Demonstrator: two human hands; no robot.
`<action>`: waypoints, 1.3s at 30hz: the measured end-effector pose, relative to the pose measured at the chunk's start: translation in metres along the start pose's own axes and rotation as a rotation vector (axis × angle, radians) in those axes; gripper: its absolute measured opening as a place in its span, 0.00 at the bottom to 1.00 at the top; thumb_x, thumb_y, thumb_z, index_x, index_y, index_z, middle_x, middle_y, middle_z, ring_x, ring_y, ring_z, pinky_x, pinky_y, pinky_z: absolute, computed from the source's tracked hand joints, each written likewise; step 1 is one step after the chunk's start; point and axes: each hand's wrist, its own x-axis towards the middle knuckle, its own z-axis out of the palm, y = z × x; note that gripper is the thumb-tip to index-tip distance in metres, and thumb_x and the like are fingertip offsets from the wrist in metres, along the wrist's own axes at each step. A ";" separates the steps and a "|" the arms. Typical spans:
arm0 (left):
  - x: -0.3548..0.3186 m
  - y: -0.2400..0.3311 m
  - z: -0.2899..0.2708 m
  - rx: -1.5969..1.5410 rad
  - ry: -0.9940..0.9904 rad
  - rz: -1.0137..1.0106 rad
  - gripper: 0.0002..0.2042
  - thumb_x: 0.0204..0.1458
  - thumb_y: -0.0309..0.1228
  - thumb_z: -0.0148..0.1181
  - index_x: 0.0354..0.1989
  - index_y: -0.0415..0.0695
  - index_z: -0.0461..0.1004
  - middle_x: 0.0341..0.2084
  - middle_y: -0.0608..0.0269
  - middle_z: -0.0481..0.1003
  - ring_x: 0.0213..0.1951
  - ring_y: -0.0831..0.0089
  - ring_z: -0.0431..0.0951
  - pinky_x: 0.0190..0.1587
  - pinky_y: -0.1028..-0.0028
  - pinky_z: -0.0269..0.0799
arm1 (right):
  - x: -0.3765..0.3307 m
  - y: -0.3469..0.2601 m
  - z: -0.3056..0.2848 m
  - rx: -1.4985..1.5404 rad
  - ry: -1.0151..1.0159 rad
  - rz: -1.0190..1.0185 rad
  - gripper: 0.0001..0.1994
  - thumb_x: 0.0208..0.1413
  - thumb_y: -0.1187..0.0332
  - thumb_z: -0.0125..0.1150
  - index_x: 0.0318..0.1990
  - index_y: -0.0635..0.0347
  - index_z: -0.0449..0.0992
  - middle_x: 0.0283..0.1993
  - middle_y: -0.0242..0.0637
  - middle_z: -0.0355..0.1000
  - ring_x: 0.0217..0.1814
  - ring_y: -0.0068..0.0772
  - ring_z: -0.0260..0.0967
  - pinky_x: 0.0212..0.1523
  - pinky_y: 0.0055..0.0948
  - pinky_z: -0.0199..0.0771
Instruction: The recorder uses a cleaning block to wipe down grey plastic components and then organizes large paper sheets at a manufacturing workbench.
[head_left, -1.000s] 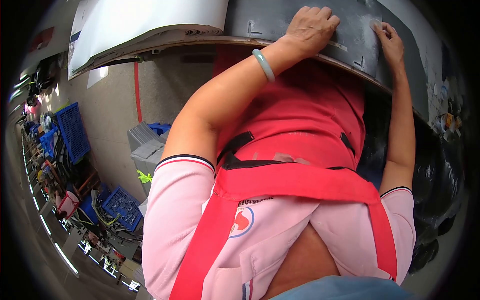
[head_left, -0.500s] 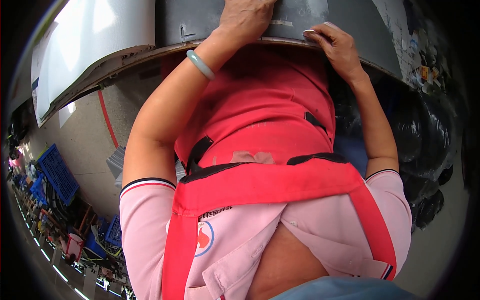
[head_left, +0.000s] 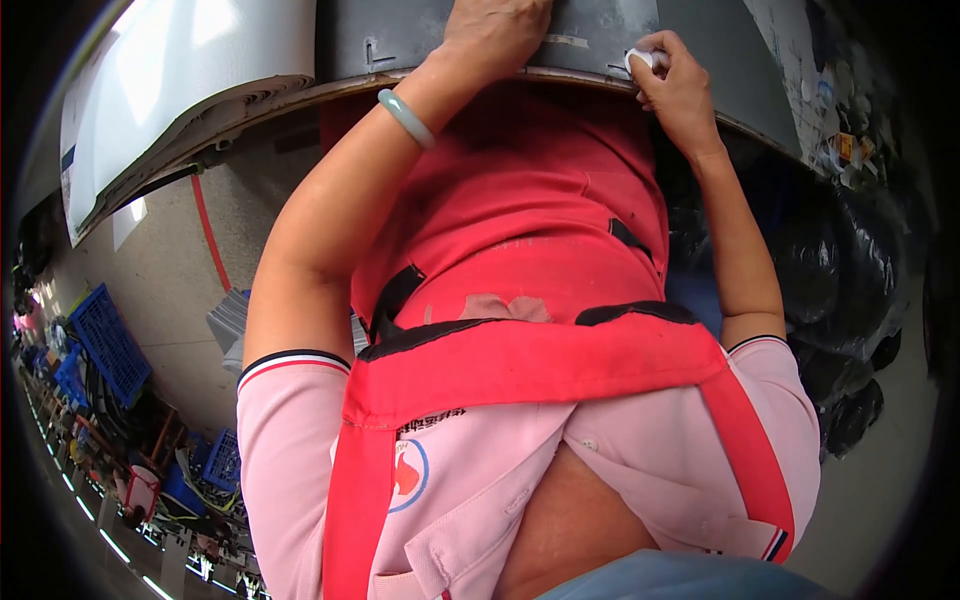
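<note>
My right hand (head_left: 682,95) is closed, pinching a small white rounded piece (head_left: 641,62) between thumb and fingers at the near edge of the dark grey work surface (head_left: 400,25). What kind of piece it is, I cannot make out. Further left, my left hand (head_left: 497,38) rests on or just over the same surface. Its fingers run out of the picture at the top, so what they do is hidden. Between the hands a short pale strip (head_left: 567,41) lies on the grey surface, and a small pale L-shaped mark (head_left: 375,52) shows left of my left hand.
A large white sheet roll (head_left: 190,80) lies at the table's left end. Black plastic bags (head_left: 840,260) are heaped on the right, with small scraps (head_left: 848,150) above them. Blue crates (head_left: 112,345) stand on the floor at far left. My red apron (head_left: 520,230) is close against the table edge.
My right hand has turned and lifted slightly, so more of the white piece's face shows instead of a thin rim. My left hand stays nearly in place.
</note>
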 end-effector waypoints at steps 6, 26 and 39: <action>-0.001 -0.005 0.003 0.015 0.076 0.029 0.17 0.61 0.35 0.51 0.58 0.52 0.74 0.61 0.56 0.68 0.66 0.47 0.62 0.65 0.30 0.50 | 0.027 -0.007 -0.035 -0.098 -0.298 0.043 0.13 0.62 0.65 0.62 0.50 0.59 0.75 0.29 0.30 0.74 0.26 0.18 0.70 0.25 0.21 0.74; -0.003 -0.003 0.010 0.005 0.094 0.010 0.18 0.59 0.33 0.56 0.58 0.57 0.74 0.62 0.61 0.68 0.68 0.51 0.61 0.65 0.28 0.45 | 0.215 0.010 -0.006 0.187 -0.002 -0.988 0.11 0.57 0.64 0.62 0.36 0.66 0.76 0.35 0.49 0.75 0.39 0.50 0.75 0.41 0.41 0.72; -0.005 -0.004 0.015 0.004 0.119 0.003 0.17 0.59 0.33 0.56 0.58 0.58 0.75 0.62 0.62 0.68 0.68 0.51 0.62 0.65 0.27 0.45 | 0.193 -0.011 -0.003 -0.096 0.194 -0.097 0.06 0.58 0.70 0.58 0.39 0.62 0.76 0.24 0.36 0.74 0.21 0.25 0.71 0.22 0.29 0.72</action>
